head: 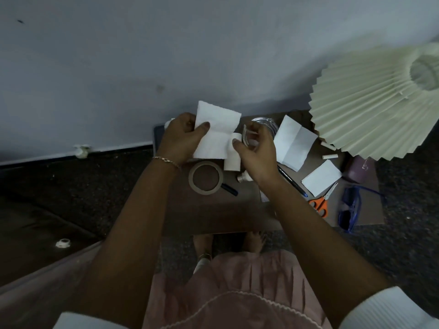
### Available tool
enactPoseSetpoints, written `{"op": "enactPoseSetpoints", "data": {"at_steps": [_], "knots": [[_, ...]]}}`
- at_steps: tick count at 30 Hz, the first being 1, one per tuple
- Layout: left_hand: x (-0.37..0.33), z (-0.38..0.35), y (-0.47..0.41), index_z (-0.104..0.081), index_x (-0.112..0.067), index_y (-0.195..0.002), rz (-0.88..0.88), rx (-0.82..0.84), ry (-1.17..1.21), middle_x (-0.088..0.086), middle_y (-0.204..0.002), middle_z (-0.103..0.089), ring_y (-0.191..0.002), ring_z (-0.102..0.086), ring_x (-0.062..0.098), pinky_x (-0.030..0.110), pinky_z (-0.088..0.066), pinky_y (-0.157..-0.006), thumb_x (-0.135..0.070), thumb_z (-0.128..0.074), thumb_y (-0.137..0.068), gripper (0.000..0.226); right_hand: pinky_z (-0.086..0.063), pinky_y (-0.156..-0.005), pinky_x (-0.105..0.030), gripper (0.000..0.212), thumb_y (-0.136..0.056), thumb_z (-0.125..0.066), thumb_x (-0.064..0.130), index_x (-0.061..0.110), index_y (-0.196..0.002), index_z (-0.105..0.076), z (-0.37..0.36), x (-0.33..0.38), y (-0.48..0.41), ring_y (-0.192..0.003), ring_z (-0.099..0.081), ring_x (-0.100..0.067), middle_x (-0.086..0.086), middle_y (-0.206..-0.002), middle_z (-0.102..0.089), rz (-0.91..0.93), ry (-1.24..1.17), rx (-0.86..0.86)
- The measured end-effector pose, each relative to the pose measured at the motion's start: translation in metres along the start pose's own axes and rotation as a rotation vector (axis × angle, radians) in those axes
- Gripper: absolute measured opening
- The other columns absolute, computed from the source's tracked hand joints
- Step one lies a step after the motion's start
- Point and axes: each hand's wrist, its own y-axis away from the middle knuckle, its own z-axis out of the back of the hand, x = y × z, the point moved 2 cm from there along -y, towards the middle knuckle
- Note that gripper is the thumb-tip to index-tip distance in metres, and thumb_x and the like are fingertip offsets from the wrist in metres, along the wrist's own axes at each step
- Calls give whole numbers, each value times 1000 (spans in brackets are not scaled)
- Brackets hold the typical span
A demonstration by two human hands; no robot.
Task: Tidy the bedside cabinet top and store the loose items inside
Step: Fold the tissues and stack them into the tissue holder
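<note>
My left hand (180,138) is clamped on the white paper sheet (216,129), with the thumb pressed on its front face and the fingers behind its left edge, holding it over the back left part of the brown cabinet top (213,214), just beyond the tape roll (206,177). The sheet is thin, roughly rectangular and matte white, with a slightly ragged top edge and a faint crease across its middle; its lower right corner meets a white cylinder (231,160). My right hand (256,153) is just right of the sheet, fingers curled, thumb tip at the cylinder; I cannot tell whether it grips anything.
</note>
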Motion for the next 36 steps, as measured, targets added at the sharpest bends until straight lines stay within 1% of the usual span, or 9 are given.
{"op": "enactPoseSetpoints", "data": {"at_steps": [5,8,13,16,18,21,23,29,36], "knots": [[12,5,20,-57,-8,-113,136,77,520,4,-104,-65,-92,-64,17,30,-58,-74,-17,-59,-91,23,-50,-92,-33,37,-100,-40,40,21,-129,-50,1,19,1,-105,-61,-13,3,-118,-62,-287,-398,175],[22,5,28,-56,-12,-116,164,99,655,2,-109,-63,-98,-62,18,32,-59,-69,-10,-56,-92,24,-52,-91,-40,47,-98,-28,57,26,-111,-61,-7,21,6,-101,-65,-18,2,-107,-67,-359,-562,265],[38,8,37,-61,-14,-108,171,73,794,9,-120,-59,-106,-59,24,33,-59,-68,0,-49,-92,25,-55,-87,-41,64,-93,-25,67,20,-117,-61,-21,15,18,-112,-60,-27,-10,-120,-62,-423,-718,348],[47,12,40,-66,-12,-95,219,48,831,15,-123,-58,-111,-56,30,33,-59,-65,0,-46,-90,24,-55,-87,-36,69,-94,-22,65,15,-102,-69,-30,11,25,-107,-62,-24,-11,-116,-65,-403,-692,385],[49,15,44,-62,-8,-108,291,61,928,15,-117,-59,-107,-58,30,33,-58,-63,-6,-41,-90,27,-56,-82,-32,65,-97,-27,59,12,-91,-71,-35,10,29,-99,-65,-20,-8,-107,-69,-392,-616,356],[52,22,50,-54,-3,-115,352,63,1031,14,-109,-62,-99,-61,28,35,-57,-67,-18,-38,-92,31,-58,-75,-27,28,-98,-51,29,11,-88,-69,-42,9,34,-98,-65,-18,-5,-103,-69,-316,-490,280],[55,26,51,-56,-5,-110,362,47,978,10,-100,-64,-93,-62,24,30,-57,-64,-25,-41,-93,30,-57,-73,-25,10,-92,-59,8,10,-98,-67,-47,7,37,-102,-62,-19,-8,-107,-64,-245,-405,249],[78,37,49,-59,-14,-99,478,60,642,9,-105,-65,-86,-65,20,24,-55,-67,-14,-68,-83,18,-56,-86,-33,39,-86,-61,-6,18,-116,-55,-65,6,41,-95,-65,-16,-1,-100,-65,-135,-295,149],[66,78,22,-62,-4,-105,-34,-80,119,1,-96,-63,-76,-58,3,6,-49,-65,-3,-69,-81,25,-55,-87,-35,35,-80,-68,-1,17,-110,-61,-79,7,33,-76,-62,-7,11,-82,-61,-6,20,108]]}}
